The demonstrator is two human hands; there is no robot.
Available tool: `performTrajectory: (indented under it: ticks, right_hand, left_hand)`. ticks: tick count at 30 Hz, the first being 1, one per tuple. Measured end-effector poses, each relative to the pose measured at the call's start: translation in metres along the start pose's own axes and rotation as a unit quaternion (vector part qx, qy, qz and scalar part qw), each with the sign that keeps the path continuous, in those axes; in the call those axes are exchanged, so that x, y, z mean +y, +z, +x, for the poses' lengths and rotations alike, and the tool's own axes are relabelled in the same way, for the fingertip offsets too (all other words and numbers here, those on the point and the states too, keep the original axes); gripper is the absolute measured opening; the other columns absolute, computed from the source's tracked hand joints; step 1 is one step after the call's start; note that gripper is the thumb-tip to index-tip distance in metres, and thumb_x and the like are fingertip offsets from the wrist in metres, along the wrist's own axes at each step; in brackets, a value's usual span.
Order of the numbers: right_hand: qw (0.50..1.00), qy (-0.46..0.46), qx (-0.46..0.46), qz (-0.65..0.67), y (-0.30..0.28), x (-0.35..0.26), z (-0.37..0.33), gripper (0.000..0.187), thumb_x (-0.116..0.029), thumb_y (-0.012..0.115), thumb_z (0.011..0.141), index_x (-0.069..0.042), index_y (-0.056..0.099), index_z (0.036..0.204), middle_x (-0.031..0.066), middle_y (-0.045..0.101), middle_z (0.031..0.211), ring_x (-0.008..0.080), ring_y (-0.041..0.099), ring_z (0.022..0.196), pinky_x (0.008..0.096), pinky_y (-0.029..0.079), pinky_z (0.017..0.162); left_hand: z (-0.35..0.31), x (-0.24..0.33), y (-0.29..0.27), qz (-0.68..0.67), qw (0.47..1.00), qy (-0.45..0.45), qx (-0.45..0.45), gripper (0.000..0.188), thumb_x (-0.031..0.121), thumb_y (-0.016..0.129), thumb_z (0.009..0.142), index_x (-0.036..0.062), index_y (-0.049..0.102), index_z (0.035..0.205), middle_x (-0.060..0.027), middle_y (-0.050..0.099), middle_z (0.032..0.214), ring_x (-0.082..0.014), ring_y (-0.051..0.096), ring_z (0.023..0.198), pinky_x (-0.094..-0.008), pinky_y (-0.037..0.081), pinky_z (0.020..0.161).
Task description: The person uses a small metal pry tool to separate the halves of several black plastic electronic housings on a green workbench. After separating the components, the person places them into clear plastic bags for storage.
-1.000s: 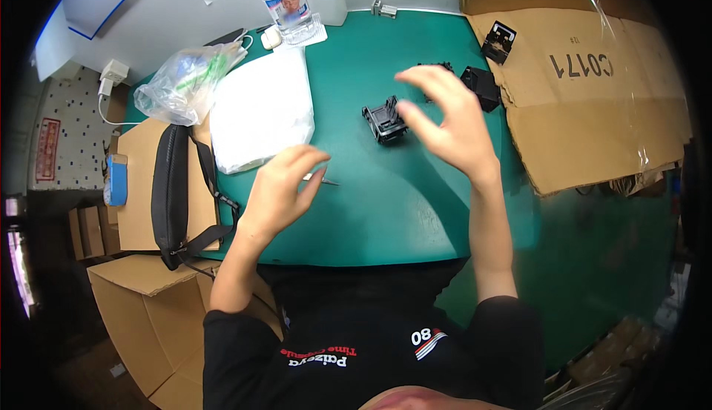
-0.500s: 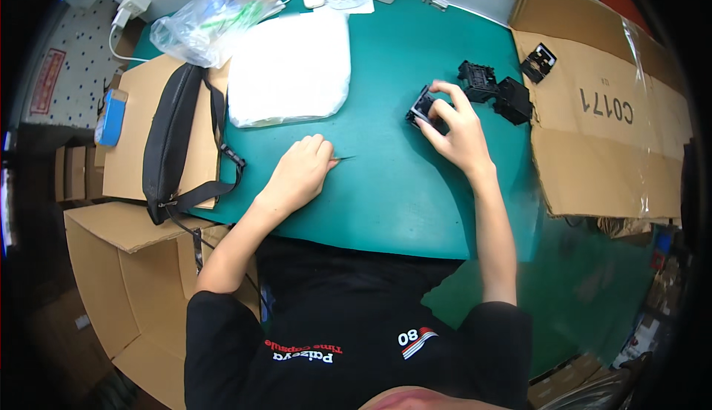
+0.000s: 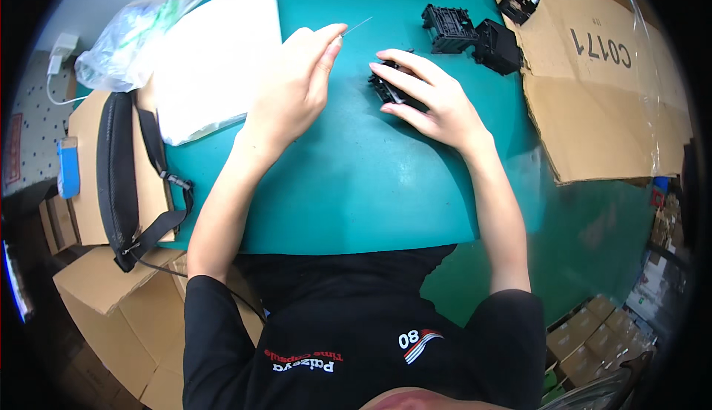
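My left hand (image 3: pixel 291 87) is raised over the green mat, thumb and fingers pinched on a thin needle-like metal pin (image 3: pixel 358 26) that points up and to the right. On the right, my right hand (image 3: pixel 443 104) curls over a small black plastic part (image 3: pixel 386 90), with fingertips on its far side and thumb on its near side. The palm and fingers hide some of that part. Beyond this hand stand a black slotted plastic housing (image 3: pixel 449 29) and a black box-shaped housing (image 3: pixel 498 45). Another black part with openings (image 3: pixel 520 1) rests on cardboard.
A large opened cardboard box (image 3: pixel 593 106) covers the right side. At the left are a white plastic-wrapped stack (image 3: pixel 211 69), a clear plastic bag (image 3: pixel 122 50) and a black waist bag (image 3: pixel 119 173) lying on cardboard. An open carton (image 3: pixel 111 284) stands below the table's left edge.
My view has shifted, so the table's contents sit higher in the picture. My left hand has lifted and turned, its pin now pointing upward. My right hand has turned flatter over the black part.
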State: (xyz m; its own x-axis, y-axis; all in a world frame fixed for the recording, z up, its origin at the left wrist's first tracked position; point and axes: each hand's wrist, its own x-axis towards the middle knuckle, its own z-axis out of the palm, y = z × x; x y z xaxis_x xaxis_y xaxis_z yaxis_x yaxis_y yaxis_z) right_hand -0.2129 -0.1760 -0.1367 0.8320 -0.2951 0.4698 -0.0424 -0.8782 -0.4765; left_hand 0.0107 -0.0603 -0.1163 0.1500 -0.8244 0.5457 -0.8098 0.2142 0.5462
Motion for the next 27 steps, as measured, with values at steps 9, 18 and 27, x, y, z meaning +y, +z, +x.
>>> performTrajectory:
  ticks: [9,18,27]
  right_hand:
    - [0.988,-0.024,0.105,-0.111,-0.001,0.001,0.002,0.068,-0.043,0.091,0.066,-0.008,0.074,0.121,0.0052,0.072,0.114,0.0223,0.064,0.09,0.0334,0.05,0.076]
    - [0.991,0.023,0.096,-0.09,0.001,-0.017,0.003,0.08,-0.048,0.095,0.059,-0.009,0.071,0.125,0.0044,0.07,0.106,0.0263,0.061,0.101,0.039,0.049,0.093]
    - [0.996,0.055,0.058,0.031,0.013,-0.012,-0.002,0.073,-0.042,0.096,0.065,-0.003,0.066,0.12,0.0138,0.067,0.113,0.0325,0.068,0.101,0.0397,0.057,0.087]
  left_hand:
    - [-0.029,-0.003,-0.002,0.05,0.995,0.026,-0.079,0.022,0.01,0.071,0.096,0.0072,0.072,0.118,-0.0086,0.054,0.078,-0.024,0.055,0.064,-0.0361,0.047,0.06]
    - [-0.032,0.02,-0.013,0.052,0.987,0.016,-0.149,0.035,0.016,0.076,0.091,0.0141,0.075,0.126,-0.0052,0.051,0.073,-0.0192,0.055,0.058,-0.0338,0.046,0.053]
    - [-0.036,0.033,-0.017,0.059,0.983,-0.018,-0.172,0.031,0.013,0.074,0.093,0.0081,0.074,0.124,-0.0075,0.055,0.077,-0.0226,0.058,0.061,-0.0352,0.049,0.058]
